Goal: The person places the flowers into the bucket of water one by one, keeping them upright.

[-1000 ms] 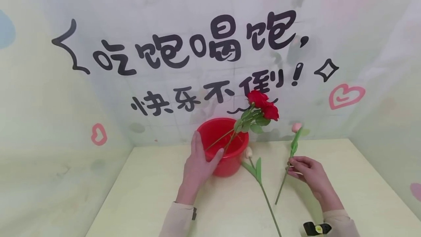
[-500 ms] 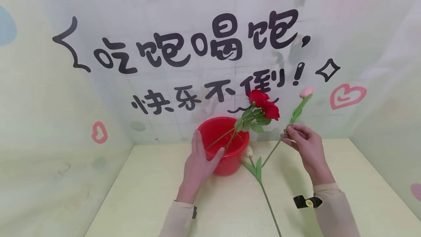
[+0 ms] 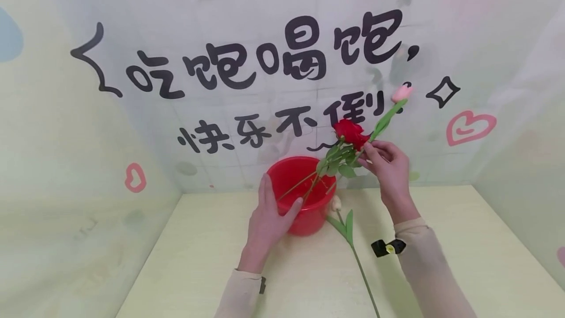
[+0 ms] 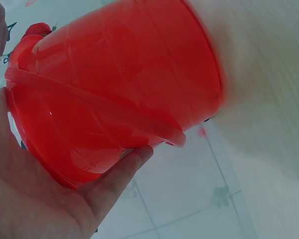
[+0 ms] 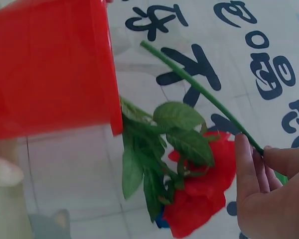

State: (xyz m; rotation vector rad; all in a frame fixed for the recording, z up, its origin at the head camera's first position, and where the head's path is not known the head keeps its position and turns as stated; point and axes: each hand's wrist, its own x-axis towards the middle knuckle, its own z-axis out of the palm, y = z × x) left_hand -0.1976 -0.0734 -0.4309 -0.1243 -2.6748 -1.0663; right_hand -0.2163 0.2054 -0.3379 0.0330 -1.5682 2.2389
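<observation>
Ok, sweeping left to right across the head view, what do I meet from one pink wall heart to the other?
Left pink heart, left hand, red bucket, red rose blooms, right hand, right pink heart.

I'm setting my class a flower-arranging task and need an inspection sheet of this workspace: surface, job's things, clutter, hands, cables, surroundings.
Surface: pale table; the red bucket stands upright on it.
Job's things: red roses stand in the bucket, leaning out over its rim; pink tulip held in the air; pale tulip lying beside the bucket.
Clutter: nothing seen.
Hands: left hand holds the bucket; right hand pinches the pink tulip's stem between thumb and fingers.
Cables: nothing seen.
Surroundings: backdrop printed with black lettering and pink hearts.
</observation>
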